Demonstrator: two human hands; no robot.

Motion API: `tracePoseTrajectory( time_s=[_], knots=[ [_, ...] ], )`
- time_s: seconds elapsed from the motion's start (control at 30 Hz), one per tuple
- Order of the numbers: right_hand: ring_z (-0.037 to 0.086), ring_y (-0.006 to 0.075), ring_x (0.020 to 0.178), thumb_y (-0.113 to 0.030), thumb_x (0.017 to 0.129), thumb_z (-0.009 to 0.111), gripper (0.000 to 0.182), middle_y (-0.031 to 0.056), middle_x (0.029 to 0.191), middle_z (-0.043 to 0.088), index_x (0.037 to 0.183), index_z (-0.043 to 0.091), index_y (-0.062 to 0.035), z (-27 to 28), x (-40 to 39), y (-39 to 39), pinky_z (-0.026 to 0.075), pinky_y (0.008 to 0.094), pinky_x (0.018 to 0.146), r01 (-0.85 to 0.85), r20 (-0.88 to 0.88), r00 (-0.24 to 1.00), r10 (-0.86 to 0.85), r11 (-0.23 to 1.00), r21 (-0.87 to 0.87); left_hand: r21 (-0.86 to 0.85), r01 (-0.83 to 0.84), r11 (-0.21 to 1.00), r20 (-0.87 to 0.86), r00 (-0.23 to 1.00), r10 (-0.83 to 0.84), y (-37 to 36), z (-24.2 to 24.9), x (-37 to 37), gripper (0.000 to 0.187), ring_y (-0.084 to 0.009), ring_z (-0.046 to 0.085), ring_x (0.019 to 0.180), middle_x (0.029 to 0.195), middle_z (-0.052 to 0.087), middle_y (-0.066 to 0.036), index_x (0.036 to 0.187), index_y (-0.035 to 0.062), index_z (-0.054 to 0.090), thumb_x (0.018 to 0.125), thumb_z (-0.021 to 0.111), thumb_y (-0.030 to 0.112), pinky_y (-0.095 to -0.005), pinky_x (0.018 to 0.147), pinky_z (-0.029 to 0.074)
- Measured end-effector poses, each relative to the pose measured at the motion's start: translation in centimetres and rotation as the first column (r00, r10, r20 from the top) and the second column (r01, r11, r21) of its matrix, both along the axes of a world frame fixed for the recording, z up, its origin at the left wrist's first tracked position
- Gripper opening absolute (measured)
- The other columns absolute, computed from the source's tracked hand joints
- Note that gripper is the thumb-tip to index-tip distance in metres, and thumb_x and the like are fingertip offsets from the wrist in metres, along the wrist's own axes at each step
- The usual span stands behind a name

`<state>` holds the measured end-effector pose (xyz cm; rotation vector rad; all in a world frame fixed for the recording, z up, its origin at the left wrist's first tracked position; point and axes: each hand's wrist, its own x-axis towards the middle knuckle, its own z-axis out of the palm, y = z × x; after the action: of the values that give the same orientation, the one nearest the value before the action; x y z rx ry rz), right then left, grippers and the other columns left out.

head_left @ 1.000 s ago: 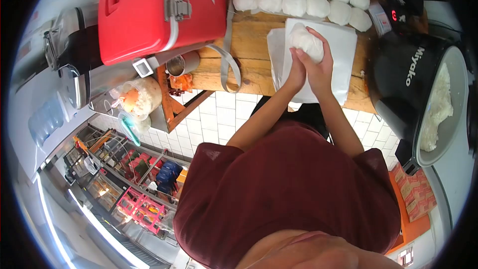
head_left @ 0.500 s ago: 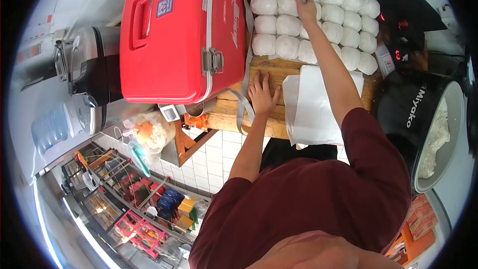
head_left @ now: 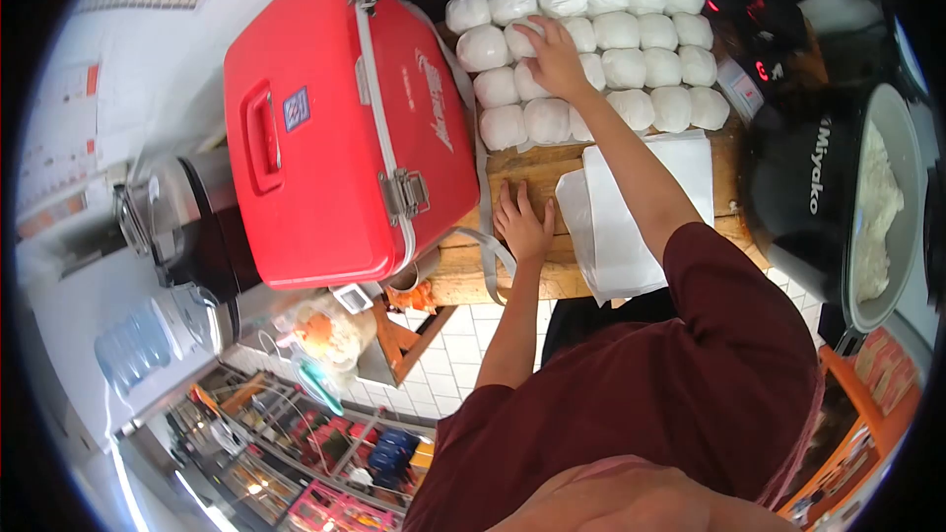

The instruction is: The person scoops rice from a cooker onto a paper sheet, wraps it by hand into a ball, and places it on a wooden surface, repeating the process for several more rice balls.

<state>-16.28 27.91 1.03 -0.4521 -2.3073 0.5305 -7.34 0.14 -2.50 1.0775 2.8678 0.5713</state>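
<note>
White wrapped bundles [head_left: 624, 67] sit close together in rows at the back of the wooden table. My right hand [head_left: 555, 59] reaches over them, fingers apart and bent, touching a bundle [head_left: 522, 39] in the second row from the back, towards the left. It covers part of the neighbouring bundles. My left hand [head_left: 525, 227] lies open on the bare wooden tabletop [head_left: 537, 175], fingers spread, holding nothing. To its right is a stack of white paper sheets [head_left: 626, 217], partly under my right forearm.
A large red cooler box [head_left: 345, 128] with metal latches stands at the left, its grey strap [head_left: 490, 261] hanging over the table edge. On the right is a black Miyako rice cooker [head_left: 803, 182] holding white rice [head_left: 877, 207]. Red digits glow on a dark device behind.
My right hand has shifted left along the bundles to another one. My left hand stays flat on the table. The whole view has tilted and shifted.
</note>
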Motion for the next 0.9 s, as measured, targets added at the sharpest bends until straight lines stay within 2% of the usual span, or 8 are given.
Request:
tracePoseTrajectory(
  time_s=[0.37, 0.5, 0.57, 0.63, 0.67, 0.7, 0.73, 0.9],
  knots=[
    [0.043, 0.0299, 0.119, -0.022, 0.083, 0.052, 0.040, 0.0087, 0.126, 0.050, 0.123, 0.053, -0.0172, -2.2, -3.0, -1.7, 0.035, 0.0555, 0.093, 0.144, -0.014, 0.989, -0.147, 0.982, -0.120, 0.022, 0.007, 1.000, -0.139, 0.990, -0.004, 0.2, -0.3, 1.1, 0.057, -0.0380, 0.039, 0.120, 0.139, 0.036, -0.019, 0.129, 0.0081, 0.047, 0.084, 0.057, 0.043, -0.0510, 0.097, 0.032],
    [0.043, 0.0297, 0.123, -0.018, 0.081, 0.059, 0.056, 0.0120, 0.129, 0.048, 0.134, 0.039, -0.0118, 12.0, 6.0, -3.8, 0.036, 0.0511, 0.097, 0.072, 0.125, 0.991, -0.052, 0.983, -0.166, 0.042, 0.061, 0.997, -0.168, 0.984, -0.053, -0.5, -1.7, 1.0, 0.057, -0.0358, 0.040, 0.120, 0.139, 0.037, -0.018, 0.127, 0.0089, 0.048, 0.085, 0.056, 0.046, -0.0499, 0.096, 0.033],
    [0.050, 0.0279, 0.116, -0.013, 0.076, 0.065, 0.058, 0.0135, 0.124, 0.053, 0.131, 0.045, -0.0103, 20.4, 15.7, -3.3, 0.041, 0.0404, 0.094, -0.286, -0.195, 0.956, 0.220, 0.853, -0.437, 0.038, 0.043, 0.998, -0.165, 0.986, -0.036, -0.1, -1.4, 0.9, 0.056, -0.0353, 0.040, 0.120, 0.138, 0.038, -0.018, 0.127, 0.0089, 0.048, 0.086, 0.056, 0.047, -0.0497, 0.096, 0.034],
    [0.061, 0.0269, 0.093, -0.008, 0.079, 0.064, 0.031, 0.0096, 0.098, 0.065, 0.110, 0.064, -0.0101, 26.0, 26.2, -1.7, 0.048, 0.0345, 0.082, -0.112, -0.332, 0.943, -0.018, 0.923, -0.369, 0.010, 0.012, 1.000, -0.119, 0.993, -0.011, -0.3, -0.9, 1.2, 0.056, -0.0351, 0.040, 0.120, 0.138, 0.037, -0.018, 0.126, 0.0086, 0.049, 0.086, 0.056, 0.047, -0.0497, 0.096, 0.034],
    [0.064, 0.0246, 0.086, -0.005, 0.081, 0.061, 0.024, 0.0084, 0.096, 0.067, 0.105, 0.066, -0.0099, 27.3, 31.4, 0.5, 0.050, 0.0331, 0.077, 0.274, -0.096, 0.953, -0.289, 0.951, -0.146, 0.057, 0.038, 0.998, -0.155, 0.987, -0.028, -0.4, -0.9, 1.0, 0.052, -0.0351, 0.043, 0.118, 0.135, 0.041, -0.019, 0.123, 0.0072, 0.050, 0.085, 0.059, 0.042, -0.0480, 0.096, 0.035],
    [0.064, 0.0249, 0.081, -0.003, 0.082, 0.059, 0.020, 0.0097, 0.095, 0.067, 0.100, 0.067, -0.0075, 30.1, 35.2, 1.7, 0.050, 0.0323, 0.074, 0.379, -0.038, 0.900, -0.435, 0.822, -0.426, 0.054, 0.033, 0.998, -0.160, 0.987, -0.024, -1.1, -1.5, 0.2, 0.052, -0.0351, 0.043, 0.118, 0.135, 0.041, -0.019, 0.123, 0.0072, 0.050, 0.085, 0.059, 0.042, -0.0480, 0.096, 0.035],
    [0.064, 0.0279, 0.075, -0.003, 0.084, 0.056, 0.017, 0.0106, 0.093, 0.068, 0.098, 0.066, -0.0056, 29.5, 39.4, 5.7, 0.051, 0.0330, 0.071, 0.579, 0.004, 0.814, -0.581, 0.810, -0.092, 0.140, 0.087, 0.986, -0.156, 0.986, -0.064, -1.7, -2.2, -0.9, 0.049, -0.0356, 0.045, 0.115, 0.130, 0.044, -0.019, 0.121, 0.0056, 0.051, 0.084, 0.062, 0.037, -0.0469, 0.095, 0.036],
    [0.058, 0.0281, 0.099, -0.007, 0.077, 0.059, 0.027, 0.0070, 0.104, 0.059, 0.099, 0.068, -0.0201, 23.8, 50.4, 18.2, 0.048, 0.0377, 0.076, 0.200, 0.722, 0.616, -0.314, 0.950, 0.242, 0.246, -0.069, 0.967, 0.104, 0.994, 0.044, 0.2, 0.7, -2.3, 0.042, -0.0371, 0.050, 0.103, 0.113, 0.052, -0.019, 0.114, 0.0009, 0.052, 0.080, 0.067, 0.020, -0.0450, 0.090, 0.039]
  ],
)
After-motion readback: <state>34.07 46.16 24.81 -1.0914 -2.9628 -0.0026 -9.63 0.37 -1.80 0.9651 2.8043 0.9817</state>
